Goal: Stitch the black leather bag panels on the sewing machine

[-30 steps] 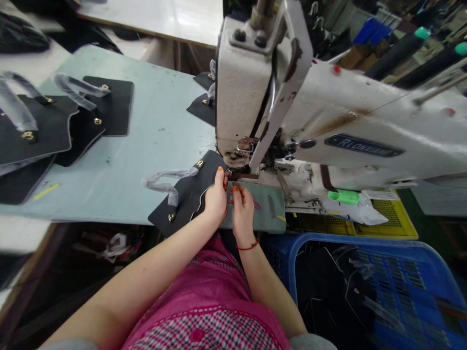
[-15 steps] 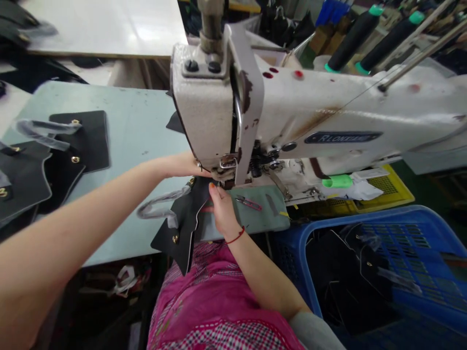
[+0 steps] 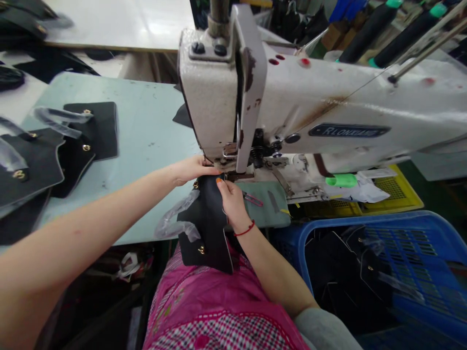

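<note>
**Black piece held at the needle of the sewing machine**

The right hand pinches a black piece between thumb and fingers, close to its top edge. From that grip the piece hangs down over the table edge onto the pink lap. Its plastic-wrapped handle curls out on the far side from the palm. Just above the grip, the left hand reaches in under the head of the sewing machine. Its fingertips are hidden there, so whether they clasp the piece cannot be told.

The pale green table spreads out beyond the left hand, scuffed and marked. More black cut pieces with gold studs lie well apart at its far end. Small snips rest just beside the right hand's knuckles. Further out on that side stand a blue basket of dark pieces and a yellow tray. A white table lies beyond.
</note>
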{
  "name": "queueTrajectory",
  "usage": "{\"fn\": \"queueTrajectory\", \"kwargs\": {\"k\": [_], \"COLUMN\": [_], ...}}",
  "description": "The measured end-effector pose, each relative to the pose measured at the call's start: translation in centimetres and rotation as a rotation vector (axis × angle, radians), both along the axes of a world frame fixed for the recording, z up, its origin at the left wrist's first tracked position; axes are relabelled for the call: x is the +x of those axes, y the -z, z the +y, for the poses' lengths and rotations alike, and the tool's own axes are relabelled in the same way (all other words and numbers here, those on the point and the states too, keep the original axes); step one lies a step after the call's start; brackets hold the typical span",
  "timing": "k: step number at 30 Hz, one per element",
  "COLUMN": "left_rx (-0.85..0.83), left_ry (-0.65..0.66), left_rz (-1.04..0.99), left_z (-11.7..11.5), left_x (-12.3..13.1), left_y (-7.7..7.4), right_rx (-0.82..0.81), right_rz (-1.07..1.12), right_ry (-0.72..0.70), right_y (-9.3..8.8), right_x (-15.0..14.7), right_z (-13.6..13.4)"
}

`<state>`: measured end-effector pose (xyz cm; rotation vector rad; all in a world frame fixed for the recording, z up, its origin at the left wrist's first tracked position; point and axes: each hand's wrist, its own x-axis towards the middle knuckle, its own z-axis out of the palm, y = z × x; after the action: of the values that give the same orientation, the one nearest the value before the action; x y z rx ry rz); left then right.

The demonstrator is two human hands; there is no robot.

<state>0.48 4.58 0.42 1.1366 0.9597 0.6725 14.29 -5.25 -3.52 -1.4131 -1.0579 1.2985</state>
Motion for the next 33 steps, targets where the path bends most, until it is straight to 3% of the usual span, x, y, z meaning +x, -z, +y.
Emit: {"fn": "queueTrajectory", "kwargs": {"k": [6, 9, 12, 14, 16, 18, 20, 23, 27, 33], "left_rx": [0.070, 0.261, 0.560, 0.637, 0.498, 0.233, -0.031, -0.315, -0.488, -0.546], "left_ry": [-0.064, -0.085, -0.285, -0.454, -0.463, -0.378, -0.292, -0.278, -0.377, -0.624], "left_rz": [0.095, 0.201, 0.418, 0.556, 0.563, 0.445, 0.274, 0.039, -0.094, 0.047], "left_z": [-1.0, -2.0, -5.2, -8.5, -11.7, -13.9, -14.7, -14.1, -13.2, -13.8], "left_x": [0.2, -0.8, -2.5, -3.6, -4.1, -3.9, -3.0, -1.5, 0.2, 1.5], "left_y": [0.2, 0.7, 2.1, 3.6, 4.9, 5.7, 5.9, 5.4, 4.6, 3.3], "right_rx": [-0.109, -0.164, -0.136, -0.088, -0.053, -0.035, -0.004, 0.048, 0.088, 0.142], "right_rz": [0.149, 0.227, 0.199, 0.161, 0.144, 0.129, 0.072, -0.026, -0.129, -0.138], "right_ry": [-0.190, -0.296, -0.370, -0.359, -0.286, -0.182, -0.088, -0.022, 0.015, 0.019], "right_y": [-1.3, -2.2, -2.6, -2.5, -2.0, -1.4, -0.9, -0.6, -0.8, -0.8], "right_x": [2.6, 3.9, 5.0, 5.3, 5.0, 4.3, 3.5, 2.5, 2.3, 2.7], "right_z": [1.3, 0.9, -0.9, -2.7, -4.6, -6.1, -7.3, -8.3, -9.0, -9.1]}}
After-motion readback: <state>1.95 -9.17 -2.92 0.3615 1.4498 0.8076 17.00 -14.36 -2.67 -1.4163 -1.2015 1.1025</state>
